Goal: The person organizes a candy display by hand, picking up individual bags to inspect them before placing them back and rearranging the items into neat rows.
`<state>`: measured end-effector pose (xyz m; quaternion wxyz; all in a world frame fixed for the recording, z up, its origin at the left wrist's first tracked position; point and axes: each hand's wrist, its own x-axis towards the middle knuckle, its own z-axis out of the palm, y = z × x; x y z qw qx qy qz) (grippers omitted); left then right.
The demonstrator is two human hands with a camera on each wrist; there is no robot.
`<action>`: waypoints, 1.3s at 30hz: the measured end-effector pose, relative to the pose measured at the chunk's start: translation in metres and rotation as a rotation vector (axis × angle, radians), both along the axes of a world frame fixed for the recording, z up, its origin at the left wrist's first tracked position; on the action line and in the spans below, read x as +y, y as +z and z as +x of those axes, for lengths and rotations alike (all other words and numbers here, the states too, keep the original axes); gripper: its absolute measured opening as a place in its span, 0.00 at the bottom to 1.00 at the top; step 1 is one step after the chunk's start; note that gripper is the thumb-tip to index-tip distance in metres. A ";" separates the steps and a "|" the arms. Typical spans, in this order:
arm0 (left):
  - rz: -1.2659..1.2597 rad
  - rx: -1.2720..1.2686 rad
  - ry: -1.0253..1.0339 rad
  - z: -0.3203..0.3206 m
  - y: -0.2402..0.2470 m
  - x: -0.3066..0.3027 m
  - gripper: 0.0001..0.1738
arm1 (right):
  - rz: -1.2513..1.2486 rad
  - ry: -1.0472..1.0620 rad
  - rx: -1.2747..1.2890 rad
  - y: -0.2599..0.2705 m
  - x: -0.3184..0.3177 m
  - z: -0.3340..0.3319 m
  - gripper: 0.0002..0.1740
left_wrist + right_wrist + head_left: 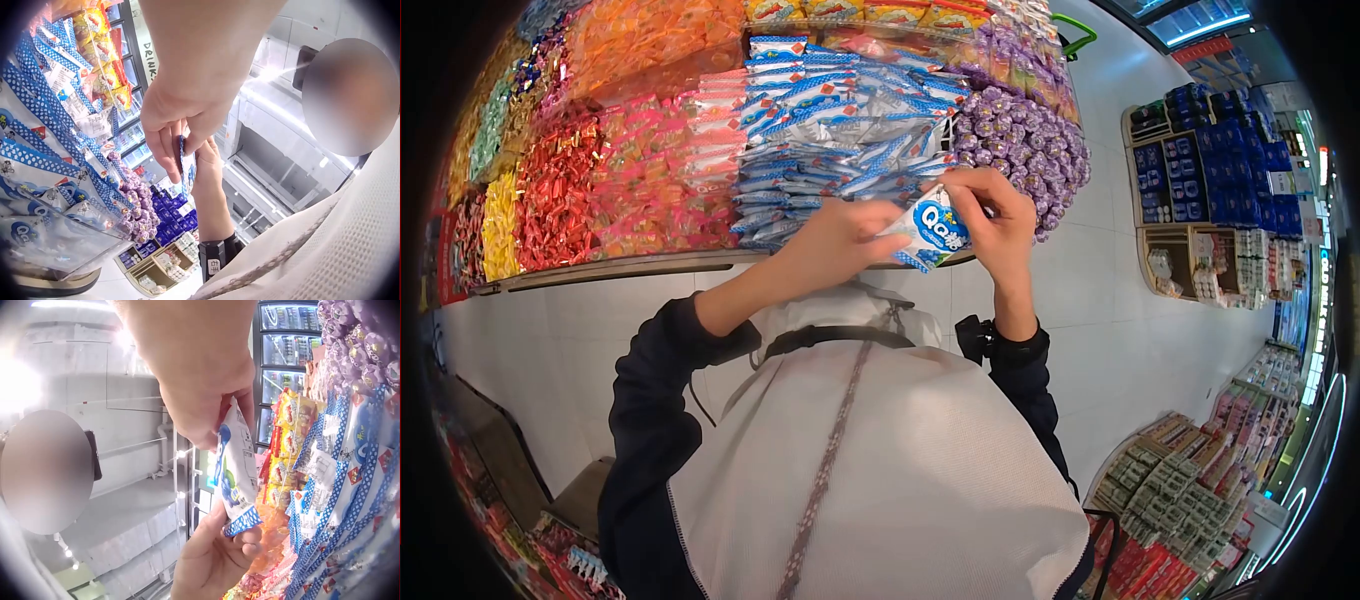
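A small white and blue gummy candy packet (940,228) with "QQ" lettering is held up in front of the chest, at the near edge of the candy display. My right hand (1000,215) pinches its upper end between thumb and fingers. At the other end, the left hand (845,240) has its thumb and fingers on the packet's edge. The right wrist view shows the packet's (237,472) printed back, with the left hand (215,556) gripping its dotted lower end. Seen from the left wrist, the packet (188,165) is edge-on between both hands.
Matching blue and white packets (820,150) are heaped just beyond the hands. Purple-wrapped lollipops (1020,150) lie to their right, red-wrapped candies (560,190) to the left. A wooden shelf unit (1200,255) stands across the tiled floor (1090,330) at right.
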<state>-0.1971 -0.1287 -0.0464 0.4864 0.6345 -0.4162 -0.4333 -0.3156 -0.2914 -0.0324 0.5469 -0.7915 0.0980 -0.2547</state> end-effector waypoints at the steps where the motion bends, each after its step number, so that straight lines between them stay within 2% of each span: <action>1: 0.023 -0.098 -0.032 -0.002 0.002 0.001 0.11 | 0.112 0.038 0.033 -0.001 -0.002 -0.006 0.11; 3: 0.071 -0.292 -0.088 -0.009 0.010 0.004 0.10 | 0.240 0.123 0.146 -0.003 -0.008 -0.022 0.14; 7: -0.069 -0.481 -0.120 -0.024 -0.010 0.003 0.11 | 0.087 0.312 0.415 -0.011 -0.012 -0.051 0.17; 10: -0.170 -0.599 -0.215 -0.027 -0.018 -0.003 0.13 | 0.008 0.273 0.342 -0.023 -0.011 -0.058 0.16; 11: -0.243 -0.648 -0.173 -0.024 -0.019 -0.006 0.14 | -0.025 0.245 0.304 -0.026 -0.013 -0.060 0.14; 13: -0.388 -0.743 -0.090 -0.012 -0.022 -0.014 0.15 | 0.078 0.022 0.294 -0.036 -0.023 -0.066 0.13; 16: -0.469 -0.891 0.124 0.016 -0.043 -0.028 0.16 | 0.171 -0.239 0.234 -0.034 -0.035 -0.061 0.13; 17: -0.402 -0.893 0.104 0.021 -0.051 -0.031 0.16 | 0.192 -0.314 0.208 -0.031 -0.039 -0.055 0.13; 20: -0.141 -0.892 0.005 0.026 -0.063 -0.036 0.16 | -0.278 -0.105 0.158 -0.025 -0.038 -0.027 0.13; 22: 0.115 -0.876 -0.106 0.027 -0.060 -0.037 0.16 | -0.446 -0.027 0.185 -0.028 -0.037 -0.013 0.14; 25: 0.065 -0.917 -0.149 0.028 -0.064 -0.031 0.15 | -0.614 -0.030 0.359 -0.031 -0.033 -0.002 0.14; 28: 0.119 -0.899 -0.172 0.028 -0.053 -0.024 0.13 | -0.782 0.053 0.382 -0.035 -0.036 0.007 0.15; 31: -0.057 -0.866 -0.105 0.032 -0.066 -0.017 0.15 | -0.894 0.111 0.479 -0.049 -0.032 0.016 0.15; 34: -0.087 -0.857 -0.043 0.034 -0.070 -0.015 0.15 | -0.975 0.126 0.397 -0.058 -0.030 0.020 0.06; 37: 0.047 -0.842 -0.041 0.032 -0.064 -0.017 0.14 | -1.056 0.174 0.563 -0.059 -0.028 0.024 0.04; 39: 0.105 -0.834 -0.048 0.032 -0.061 -0.020 0.12 | -1.093 0.188 0.582 -0.061 -0.029 0.028 0.05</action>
